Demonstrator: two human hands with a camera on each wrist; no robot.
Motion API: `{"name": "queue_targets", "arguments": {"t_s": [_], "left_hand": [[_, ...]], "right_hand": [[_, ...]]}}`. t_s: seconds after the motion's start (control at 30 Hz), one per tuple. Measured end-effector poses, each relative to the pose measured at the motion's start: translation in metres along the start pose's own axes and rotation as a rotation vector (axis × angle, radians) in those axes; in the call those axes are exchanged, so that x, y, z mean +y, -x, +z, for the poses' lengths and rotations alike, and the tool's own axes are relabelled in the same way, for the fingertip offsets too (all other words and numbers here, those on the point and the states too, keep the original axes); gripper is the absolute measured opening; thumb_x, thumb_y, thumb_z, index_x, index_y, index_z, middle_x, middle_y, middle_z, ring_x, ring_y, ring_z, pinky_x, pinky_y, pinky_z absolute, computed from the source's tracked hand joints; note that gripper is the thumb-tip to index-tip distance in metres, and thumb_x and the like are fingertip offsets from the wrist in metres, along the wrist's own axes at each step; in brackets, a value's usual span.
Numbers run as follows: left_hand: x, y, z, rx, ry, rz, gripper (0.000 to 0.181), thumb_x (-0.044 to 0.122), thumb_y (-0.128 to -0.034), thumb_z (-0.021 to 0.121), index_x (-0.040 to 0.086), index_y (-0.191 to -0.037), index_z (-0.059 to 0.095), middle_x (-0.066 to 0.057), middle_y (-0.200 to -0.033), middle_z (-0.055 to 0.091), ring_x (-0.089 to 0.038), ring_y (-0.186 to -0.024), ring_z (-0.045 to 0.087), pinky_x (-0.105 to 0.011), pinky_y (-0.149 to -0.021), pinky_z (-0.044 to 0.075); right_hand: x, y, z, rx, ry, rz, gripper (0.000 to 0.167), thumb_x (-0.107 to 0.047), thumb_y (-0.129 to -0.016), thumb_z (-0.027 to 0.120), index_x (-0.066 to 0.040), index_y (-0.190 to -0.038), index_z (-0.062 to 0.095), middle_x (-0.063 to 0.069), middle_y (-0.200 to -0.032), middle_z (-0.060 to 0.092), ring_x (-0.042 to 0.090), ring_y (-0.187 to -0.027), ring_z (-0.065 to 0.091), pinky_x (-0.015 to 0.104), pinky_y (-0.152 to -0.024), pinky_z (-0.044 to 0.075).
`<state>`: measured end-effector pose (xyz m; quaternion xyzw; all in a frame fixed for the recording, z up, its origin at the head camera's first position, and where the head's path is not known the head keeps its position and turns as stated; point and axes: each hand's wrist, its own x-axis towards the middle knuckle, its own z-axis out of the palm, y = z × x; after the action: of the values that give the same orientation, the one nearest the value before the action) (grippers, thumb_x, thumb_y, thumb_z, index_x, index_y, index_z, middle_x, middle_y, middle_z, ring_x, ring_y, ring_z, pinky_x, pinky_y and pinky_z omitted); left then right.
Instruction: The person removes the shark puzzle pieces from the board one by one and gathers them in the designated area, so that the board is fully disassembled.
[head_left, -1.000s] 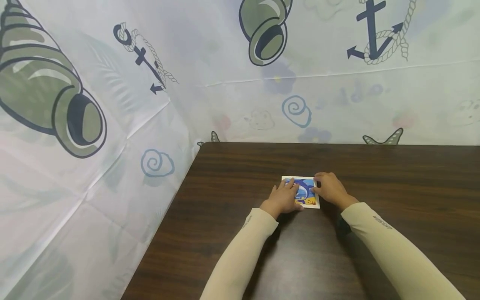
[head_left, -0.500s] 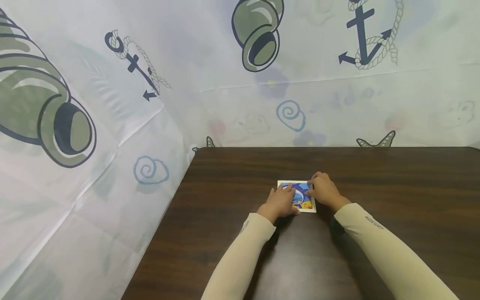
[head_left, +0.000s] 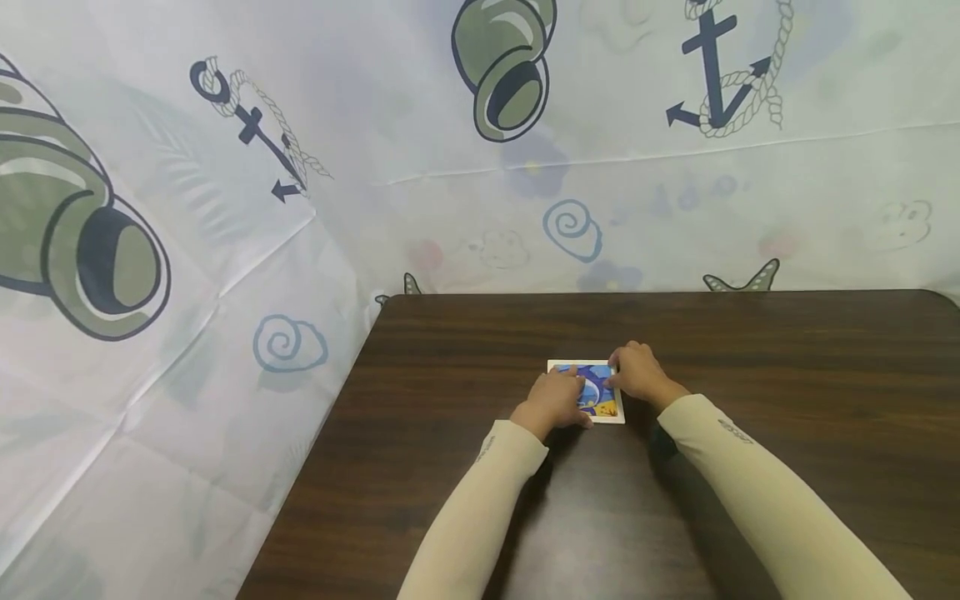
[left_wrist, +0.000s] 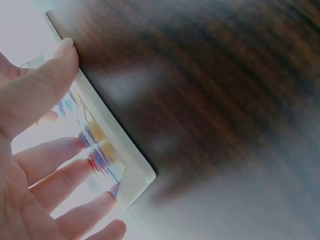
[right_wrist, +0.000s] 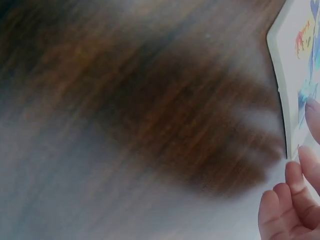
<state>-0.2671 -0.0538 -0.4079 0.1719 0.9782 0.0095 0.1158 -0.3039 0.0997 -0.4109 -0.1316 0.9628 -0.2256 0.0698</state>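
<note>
A small square picture board (head_left: 603, 409) with a cream border and a blue dolphin print lies flat on the table. Across its left part rests my left hand (head_left: 553, 400). In the left wrist view the left fingers (left_wrist: 57, 170) stretch over the print, while the thumb (left_wrist: 52, 75) lies over the near border. My right hand (head_left: 640, 373) touches the board's far right corner. The right wrist view has the thumb tip (right_wrist: 313, 112) on the print and a fingertip at the border's corner, with the other fingers curled beside the board. Whether these two pinch anything is unclear.
The dark wood-grain table (head_left: 450, 350) extends around the board. Its left edge runs beside a printed cloth (head_left: 187, 400), and another printed cloth (head_left: 660, 217) hangs behind the far edge.
The head view has shifted, so the whole scene sits further left in it. Both hands keep nearly the same places on the board; the left fingers appear slightly more drawn in.
</note>
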Motion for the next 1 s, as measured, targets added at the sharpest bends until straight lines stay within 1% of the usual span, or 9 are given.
{"name": "queue_targets", "arguments": {"t_s": [0.13,0.27,0.33,0.43,0.57,0.67,0.83,1.0], "left_hand": [[0.0006,-0.0013,0.0006,0.006,0.0,0.001,0.071,0.047,-0.0766,0.075,0.018,-0.137,0.052,-0.002,-0.151,0.042,-0.026,-0.134,0.047,-0.038,-0.109,0.04],[0.0003,-0.0023,0.0006,0.017,-0.006,0.008,0.07,0.047,-0.076,0.075,0.018,-0.136,0.053,-0.002,-0.15,0.043,-0.025,-0.131,0.049,-0.038,-0.106,0.042],[-0.0002,-0.0024,-0.0007,0.026,-0.009,0.011,0.07,0.047,-0.0759,0.075,0.017,-0.135,0.054,-0.002,-0.15,0.044,-0.025,-0.13,0.05,-0.038,-0.105,0.043],[-0.0011,-0.002,-0.0026,0.032,-0.011,0.01,0.07,0.047,-0.0757,0.075,0.017,-0.135,0.054,-0.002,-0.15,0.044,-0.025,-0.13,0.05,-0.038,-0.105,0.043],[-0.0014,-0.0016,-0.0016,0.028,0.003,0.018,0.07,0.047,-0.0755,0.075,0.017,-0.135,0.054,-0.002,-0.15,0.044,-0.026,-0.13,0.051,-0.038,-0.104,0.044],[-0.0008,-0.001,0.0005,0.03,0.011,0.022,0.069,0.047,-0.0752,0.076,0.018,-0.134,0.055,-0.003,-0.149,0.045,-0.026,-0.129,0.051,-0.039,-0.102,0.045],[-0.0004,0.0012,0.0041,0.024,0.01,0.01,0.069,0.047,-0.075,0.076,0.02,-0.135,0.054,-0.001,-0.149,0.045,-0.025,-0.13,0.051,-0.04,-0.101,0.046],[-0.001,0.0007,0.0011,0.035,0.02,0.01,0.069,0.047,-0.0753,0.076,0.02,-0.135,0.054,-0.001,-0.149,0.045,-0.025,-0.129,0.051,-0.041,-0.101,0.046]], "right_hand": [[0.0004,0.0,-0.0008,-0.009,-0.023,-0.009,0.027,-0.011,-0.081,0.071,0.01,-0.097,0.066,0.024,-0.099,0.061,0.038,-0.099,0.051,0.049,-0.087,0.043],[0.0001,-0.0007,-0.0013,-0.007,-0.033,-0.003,0.029,-0.01,-0.08,0.071,0.011,-0.099,0.064,0.025,-0.099,0.059,0.036,-0.094,0.051,0.048,-0.086,0.044],[-0.0001,-0.001,-0.0019,0.006,-0.024,-0.003,0.032,-0.011,-0.08,0.071,0.012,-0.101,0.064,0.025,-0.1,0.059,0.035,-0.093,0.052,0.048,-0.086,0.046],[-0.0002,-0.0013,-0.0027,0.026,0.001,-0.024,0.033,-0.013,-0.08,0.072,0.012,-0.101,0.065,0.025,-0.098,0.059,0.034,-0.09,0.054,0.047,-0.084,0.048],[0.0022,-0.0013,-0.001,0.041,0.024,-0.047,0.034,-0.014,-0.08,0.073,0.012,-0.101,0.065,0.024,-0.096,0.06,0.033,-0.088,0.056,0.047,-0.084,0.049],[0.004,-0.0003,0.0017,0.044,0.02,-0.058,0.034,-0.013,-0.08,0.073,0.013,-0.1,0.065,0.023,-0.093,0.06,0.031,-0.085,0.056,0.045,-0.081,0.05],[0.0069,0.0009,0.0057,0.03,-0.001,-0.077,0.032,-0.012,-0.08,0.073,0.012,-0.1,0.065,0.02,-0.087,0.059,0.025,-0.078,0.055,0.038,-0.072,0.051],[0.0074,-0.0024,0.002,0.017,0.024,-0.087,0.031,-0.012,-0.082,0.072,0.011,-0.101,0.065,0.018,-0.086,0.058,0.023,-0.076,0.054,0.035,-0.07,0.05]]}}
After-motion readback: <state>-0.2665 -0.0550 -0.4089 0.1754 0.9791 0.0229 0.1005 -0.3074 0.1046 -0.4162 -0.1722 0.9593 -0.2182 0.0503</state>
